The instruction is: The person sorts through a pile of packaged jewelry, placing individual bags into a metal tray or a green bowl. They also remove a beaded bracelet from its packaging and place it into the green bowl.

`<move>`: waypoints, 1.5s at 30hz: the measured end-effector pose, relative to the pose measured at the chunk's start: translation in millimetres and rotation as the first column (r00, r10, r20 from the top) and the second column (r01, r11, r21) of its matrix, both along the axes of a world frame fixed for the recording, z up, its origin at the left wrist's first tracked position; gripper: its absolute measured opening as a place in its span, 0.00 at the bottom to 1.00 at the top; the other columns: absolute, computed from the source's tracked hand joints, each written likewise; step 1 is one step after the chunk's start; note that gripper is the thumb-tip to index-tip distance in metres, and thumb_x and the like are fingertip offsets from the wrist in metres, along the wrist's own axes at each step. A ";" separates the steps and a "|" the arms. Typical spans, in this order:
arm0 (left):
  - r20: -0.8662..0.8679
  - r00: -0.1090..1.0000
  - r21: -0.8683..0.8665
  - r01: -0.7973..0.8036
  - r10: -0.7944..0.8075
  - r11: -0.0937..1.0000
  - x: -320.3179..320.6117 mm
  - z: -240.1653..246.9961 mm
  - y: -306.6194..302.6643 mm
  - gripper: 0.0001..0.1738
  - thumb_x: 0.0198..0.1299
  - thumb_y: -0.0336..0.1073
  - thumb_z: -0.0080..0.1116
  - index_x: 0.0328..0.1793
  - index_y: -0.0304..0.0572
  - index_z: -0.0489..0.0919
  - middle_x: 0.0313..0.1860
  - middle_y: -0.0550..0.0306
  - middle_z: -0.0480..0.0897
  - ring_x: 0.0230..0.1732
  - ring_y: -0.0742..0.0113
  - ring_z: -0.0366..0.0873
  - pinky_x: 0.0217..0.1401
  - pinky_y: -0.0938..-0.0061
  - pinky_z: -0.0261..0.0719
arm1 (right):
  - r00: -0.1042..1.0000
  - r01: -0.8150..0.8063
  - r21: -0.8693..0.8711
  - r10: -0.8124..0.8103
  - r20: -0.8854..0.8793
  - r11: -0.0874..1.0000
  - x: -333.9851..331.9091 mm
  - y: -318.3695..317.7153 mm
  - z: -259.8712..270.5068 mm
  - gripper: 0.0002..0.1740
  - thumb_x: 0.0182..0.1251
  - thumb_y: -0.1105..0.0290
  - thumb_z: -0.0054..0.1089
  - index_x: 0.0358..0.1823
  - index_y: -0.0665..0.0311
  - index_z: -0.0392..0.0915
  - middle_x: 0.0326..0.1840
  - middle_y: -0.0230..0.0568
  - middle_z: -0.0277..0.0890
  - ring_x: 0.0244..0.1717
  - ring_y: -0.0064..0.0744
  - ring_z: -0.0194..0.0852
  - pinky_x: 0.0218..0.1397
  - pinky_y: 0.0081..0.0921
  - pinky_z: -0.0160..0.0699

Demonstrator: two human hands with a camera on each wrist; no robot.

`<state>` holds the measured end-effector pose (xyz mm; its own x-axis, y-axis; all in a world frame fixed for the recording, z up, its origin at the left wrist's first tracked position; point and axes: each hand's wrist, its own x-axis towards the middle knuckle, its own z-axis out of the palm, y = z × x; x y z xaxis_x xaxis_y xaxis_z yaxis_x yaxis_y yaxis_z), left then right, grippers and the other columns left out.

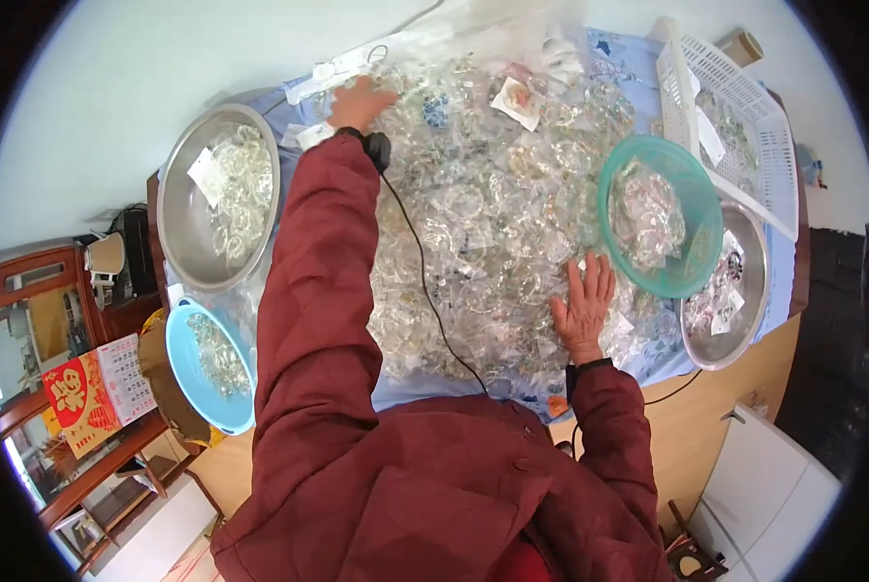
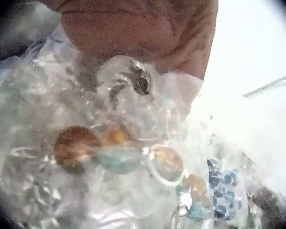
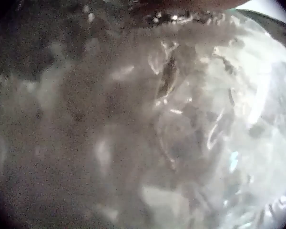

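Small clear plastic bags [image 1: 473,242] of bracelets and beads cover the blue flowered cloth in a broad heap. At the heap's far left edge my left hand [image 1: 362,102] reaches over the bags with its fingers spread. Close in front of that hand, the left wrist view has a clear bag [image 2: 119,157] with amber and turquoise round pieces. My right hand [image 1: 585,308] lies palm down on the near right part of the heap, fingers straight. The right wrist view is filled by blurred shiny plastic [image 3: 200,109].
Left of the heap stand a steel basin [image 1: 175,209] and a light blue basin [image 1: 187,378], both with bagged pieces. To the right are a green basin [image 1: 701,262], a steel bowl [image 1: 756,301] and a white basket [image 1: 769,165]. A dark cable [image 1: 422,262] crosses the bags.
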<state>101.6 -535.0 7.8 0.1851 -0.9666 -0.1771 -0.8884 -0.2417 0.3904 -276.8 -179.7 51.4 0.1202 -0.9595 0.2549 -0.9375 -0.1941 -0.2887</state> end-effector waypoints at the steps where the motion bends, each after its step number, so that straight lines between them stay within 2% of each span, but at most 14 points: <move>1: 0.006 1.000 -0.004 -0.004 0.004 1.000 0.5 4.6 4.6 0.44 0.38 0.63 0.58 0.65 0.58 0.65 0.65 0.31 0.57 0.64 0.32 0.56 0.62 0.45 0.56 | 1.000 -0.005 -0.015 0.005 0.008 1.000 0.0 -2.4 0.4 0.33 0.62 0.44 0.40 0.62 0.57 0.62 0.69 0.47 0.50 0.70 0.56 0.42 0.68 0.53 0.39; 7: -0.109 0.986 -0.192 0.105 -0.127 0.976 -36.5 35.8 79.2 0.20 0.43 0.47 0.56 0.45 0.54 0.80 0.52 0.38 0.69 0.45 0.42 0.72 0.48 0.57 0.71 | 1.000 -0.007 -0.054 0.007 -0.002 0.999 -0.5 -0.4 -3.1 0.32 0.62 0.45 0.40 0.62 0.56 0.63 0.69 0.47 0.50 0.70 0.56 0.42 0.68 0.52 0.39; 10: -0.420 0.899 -0.120 0.080 -0.124 0.990 -54.6 39.3 109.7 0.17 0.44 0.40 0.58 0.42 0.46 0.80 0.42 0.45 0.76 0.45 0.53 0.74 0.46 0.65 0.73 | 1.000 -0.012 -0.067 0.012 -0.001 0.998 0.9 -1.0 -2.2 0.31 0.62 0.45 0.40 0.62 0.55 0.63 0.69 0.46 0.50 0.70 0.56 0.42 0.69 0.52 0.39; 12: -0.519 0.813 -0.175 0.202 -0.264 0.964 -85.7 48.3 137.1 0.14 0.45 0.38 0.57 0.40 0.46 0.81 0.42 0.49 0.76 0.45 0.56 0.74 0.47 0.69 0.71 | 1.000 -0.010 -0.070 0.009 -0.011 0.998 1.9 -1.9 -0.8 0.32 0.61 0.45 0.42 0.62 0.56 0.63 0.69 0.46 0.51 0.70 0.55 0.42 0.68 0.52 0.40; 19: -0.401 0.767 -0.296 0.408 -0.500 0.863 -154.2 101.5 199.6 0.21 0.49 0.41 0.59 0.51 0.45 0.77 0.49 0.52 0.76 0.54 0.66 0.70 0.52 0.73 0.69 | 1.000 0.008 -0.079 -0.009 -0.008 0.997 -0.1 0.5 0.0 0.31 0.58 0.48 0.47 0.60 0.57 0.64 0.68 0.47 0.52 0.69 0.55 0.43 0.68 0.52 0.41; 22: -0.563 0.438 -0.146 0.782 -0.701 0.606 -136.3 150.3 181.1 0.26 0.51 0.45 0.60 0.55 0.43 0.74 0.48 0.52 0.77 0.51 0.66 0.71 0.52 0.72 0.70 | 1.000 0.017 -0.074 -0.016 0.010 0.997 0.1 2.6 -0.3 0.30 0.56 0.49 0.49 0.57 0.59 0.66 0.68 0.47 0.52 0.68 0.56 0.44 0.68 0.52 0.42; 23: -0.566 0.429 -0.139 0.792 -0.704 0.595 -137.0 168.7 172.3 0.26 0.51 0.45 0.60 0.55 0.43 0.74 0.48 0.52 0.77 0.51 0.66 0.71 0.52 0.72 0.70 | 1.000 0.010 -0.068 -0.009 0.020 0.998 -1.0 2.7 -1.5 0.30 0.57 0.49 0.49 0.55 0.61 0.67 0.68 0.48 0.52 0.68 0.56 0.44 0.68 0.52 0.41; 25: -0.668 0.631 0.342 0.732 -0.395 0.590 -141.7 197.6 149.6 0.29 0.50 0.52 0.58 0.55 0.42 0.75 0.50 0.46 0.77 0.53 0.51 0.72 0.52 0.66 0.71 | 0.999 -0.009 -0.063 0.011 0.034 0.998 -4.0 0.8 -2.2 0.29 0.58 0.48 0.47 0.51 0.65 0.68 0.68 0.50 0.52 0.69 0.57 0.43 0.68 0.52 0.40; 26: -0.666 0.626 0.341 0.738 -0.405 0.582 -142.5 188.2 131.4 0.29 0.50 0.52 0.58 0.55 0.42 0.75 0.50 0.46 0.77 0.53 0.51 0.72 0.52 0.66 0.71 | 0.999 0.002 -0.066 0.000 0.034 0.998 -4.2 -1.0 -1.6 0.29 0.58 0.48 0.47 0.51 0.65 0.68 0.68 0.50 0.52 0.69 0.57 0.43 0.68 0.52 0.40; 28: -0.347 0.725 0.036 0.645 -0.595 0.764 -148.4 148.2 86.2 0.29 0.55 0.51 0.56 0.60 0.45 0.71 0.49 0.53 0.77 0.46 0.67 0.75 0.51 0.70 0.71 | 0.999 0.005 -0.046 -0.003 0.051 0.999 -3.8 0.2 0.5 0.29 0.58 0.47 0.47 0.47 0.66 0.68 0.68 0.50 0.53 0.69 0.58 0.44 0.68 0.53 0.41; 33: -0.184 0.558 -0.181 0.790 -0.809 0.586 -186.6 65.5 11.9 0.37 0.52 0.61 0.54 0.64 0.50 0.68 0.57 0.49 0.73 0.54 0.57 0.70 0.58 0.59 0.66 | 0.997 0.016 -0.023 -0.014 0.080 1.000 -5.3 -0.7 0.9 0.29 0.58 0.46 0.46 0.45 0.67 0.69 0.68 0.50 0.53 0.68 0.58 0.45 0.67 0.54 0.41; 36: 0.282 0.829 -0.104 0.527 -0.483 0.843 -203.7 53.0 14.8 0.45 0.43 0.70 0.54 0.64 0.54 0.67 0.64 0.46 0.65 0.63 0.44 0.60 0.64 0.47 0.54 | 0.996 0.022 -0.005 -0.021 0.082 1.000 -5.7 -0.6 0.1 0.29 0.59 0.45 0.45 0.44 0.66 0.69 0.68 0.50 0.53 0.68 0.58 0.44 0.67 0.54 0.41; 40: 0.062 0.896 0.110 0.431 -0.439 0.895 -207.6 55.1 5.0 0.48 0.35 0.71 0.56 0.63 0.55 0.67 0.70 0.50 0.55 0.70 0.30 0.38 0.60 0.27 0.35 | 0.995 0.022 0.006 -0.022 0.095 1.000 -8.1 -0.4 -4.2 0.29 0.59 0.45 0.44 0.44 0.66 0.69 0.68 0.49 0.53 0.69 0.58 0.44 0.68 0.54 0.41; 45: 0.137 0.841 0.010 0.528 -0.524 0.849 -189.5 49.9 22.5 0.45 0.39 0.68 0.57 0.63 0.54 0.69 0.61 0.45 0.68 0.63 0.44 0.60 0.63 0.50 0.56 | 0.996 0.020 -0.010 -0.019 0.092 1.000 -8.1 -0.6 -3.4 0.29 0.60 0.45 0.44 0.45 0.65 0.69 0.68 0.48 0.53 0.69 0.57 0.44 0.68 0.53 0.41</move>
